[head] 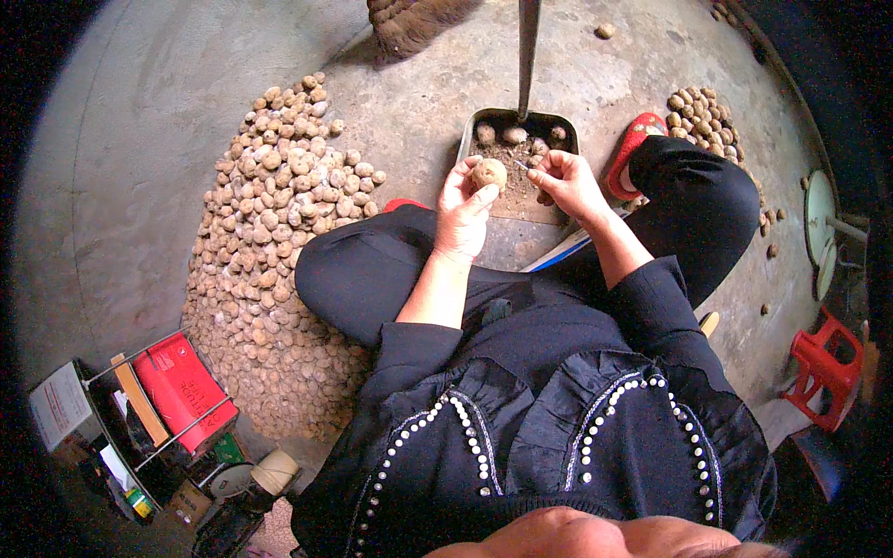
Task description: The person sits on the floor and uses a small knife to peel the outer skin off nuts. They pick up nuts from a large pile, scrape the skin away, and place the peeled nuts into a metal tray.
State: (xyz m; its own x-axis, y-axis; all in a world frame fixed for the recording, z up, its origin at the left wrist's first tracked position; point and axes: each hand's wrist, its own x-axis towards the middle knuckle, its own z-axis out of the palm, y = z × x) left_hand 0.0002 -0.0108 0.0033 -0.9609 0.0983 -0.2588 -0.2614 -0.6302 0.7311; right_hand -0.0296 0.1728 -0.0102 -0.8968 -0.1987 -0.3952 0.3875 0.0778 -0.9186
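Note:
My left hand holds a round, pale brown tuber, which looks like a potato, between thumb and fingers. Pinched in my right hand is a small, thin metal tool. Its tip points toward the tuber and stands apart from it; the rest is hidden by my fingers. Below both hands lies a long-handled dustpan with loose soil and several tubers in it. Its upright handle rises from the far side.
A large heap of tubers spreads over the concrete floor on the left. A smaller pile lies beyond my red shoe. A brown shaggy thing is ahead. Red box and red stool flank me.

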